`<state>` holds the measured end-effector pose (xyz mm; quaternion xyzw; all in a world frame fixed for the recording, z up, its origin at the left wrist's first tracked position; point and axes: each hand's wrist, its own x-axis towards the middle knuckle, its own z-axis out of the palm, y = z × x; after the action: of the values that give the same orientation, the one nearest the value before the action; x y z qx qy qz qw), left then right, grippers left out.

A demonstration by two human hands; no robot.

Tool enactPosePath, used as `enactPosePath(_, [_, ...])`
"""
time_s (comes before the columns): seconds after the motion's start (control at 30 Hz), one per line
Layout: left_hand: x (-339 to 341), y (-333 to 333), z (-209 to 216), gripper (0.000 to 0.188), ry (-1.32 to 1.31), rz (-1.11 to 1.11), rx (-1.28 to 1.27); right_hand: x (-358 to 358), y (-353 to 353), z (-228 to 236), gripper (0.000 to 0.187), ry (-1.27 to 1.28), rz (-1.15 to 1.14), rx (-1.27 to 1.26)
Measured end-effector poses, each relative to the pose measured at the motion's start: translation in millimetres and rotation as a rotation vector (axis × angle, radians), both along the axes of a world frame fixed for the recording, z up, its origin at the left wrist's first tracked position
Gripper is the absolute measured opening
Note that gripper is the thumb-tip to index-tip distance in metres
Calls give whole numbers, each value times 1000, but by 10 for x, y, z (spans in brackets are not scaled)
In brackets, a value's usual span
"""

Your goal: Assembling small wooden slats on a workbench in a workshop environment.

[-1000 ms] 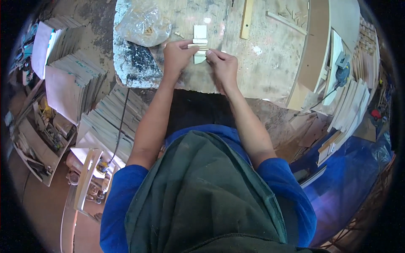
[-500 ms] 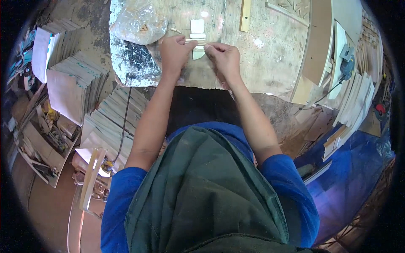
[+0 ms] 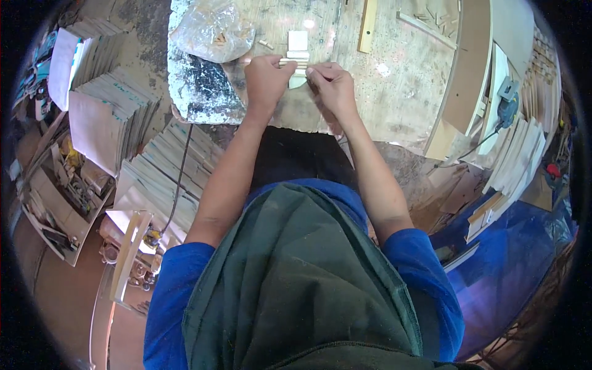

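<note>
Side by side over the worktable (image 3: pixel 394 105), my left hand (image 3: pixel 266 83) and my right hand (image 3: pixel 335 89) are both closed, with pinched fingertips. Between them run thin pale wooden sticks (image 3: pixel 295 63), held at their ends; their exact number is too small to make out. Just beyond the sticks lies a small pale rectangular block (image 3: pixel 298 41). A pale greenish-white piece (image 3: pixel 297 82) shows on the near side, partly between my hands. One short wooden dowel (image 3: pixel 266 45) rests on the tabletop past my left hand.
A clear plastic bag (image 3: pixel 213 31) with small wooden pieces sits at the table's far left. A flat wooden strip (image 3: pixel 367 28) and a pale rail (image 3: pixel 427 30) beside loose dowels lie farther right. Stacked panels (image 3: pixel 108 102) stand left; a corded power tool (image 3: pixel 508 105) is at right.
Both hands keep their grip on the sticks. The table and its things sit slightly farther right in the picture, and my fingers have shifted a little.
</note>
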<state>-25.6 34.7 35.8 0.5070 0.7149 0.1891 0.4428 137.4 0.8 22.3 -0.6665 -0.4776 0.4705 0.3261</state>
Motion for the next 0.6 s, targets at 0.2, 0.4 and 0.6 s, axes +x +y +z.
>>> enactPosePath(0.2, [25,-35,-76,32,-72,88,169,-42,-4,14,23,58,-49,-156])
enactPosePath(0.4, [32,3,-75,31,8,27,127,-72,-56,-124,27,47,-43,-23])
enactPosePath(0.6, [20,40,-138,33,1,13,103,-59,-20,-91,23,-44,33,8])
